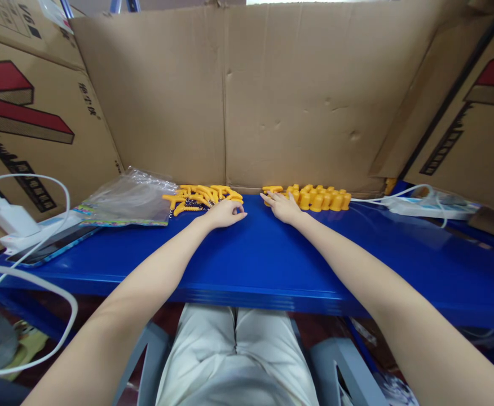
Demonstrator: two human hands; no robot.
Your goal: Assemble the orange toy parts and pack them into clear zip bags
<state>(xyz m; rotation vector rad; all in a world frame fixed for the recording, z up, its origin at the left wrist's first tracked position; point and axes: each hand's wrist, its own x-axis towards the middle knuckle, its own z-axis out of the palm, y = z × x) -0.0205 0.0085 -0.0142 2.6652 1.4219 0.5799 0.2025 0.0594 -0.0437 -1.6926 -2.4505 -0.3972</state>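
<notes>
My left hand (225, 213) is at the front right edge of a pile of yellow curved pieces with dark chains (200, 195). Its fingers are curled apart from the thumb, and no object shows between them. My right hand (283, 206) reaches over the table with its fingers spread. Its fingertips are beside a single yellow piece (273, 189), left of several yellow cup-shaped pieces (321, 199) standing in rows. Whether the fingertips touch that single piece is hard to tell.
Clear plastic bags (131, 200) lie left of the pile on the blue table (247, 259). Farther left are a phone (52, 246), a power strip (39, 232) and a white cable. Another power strip (433, 207) lies at the right. Cardboard (293, 96) walls the back.
</notes>
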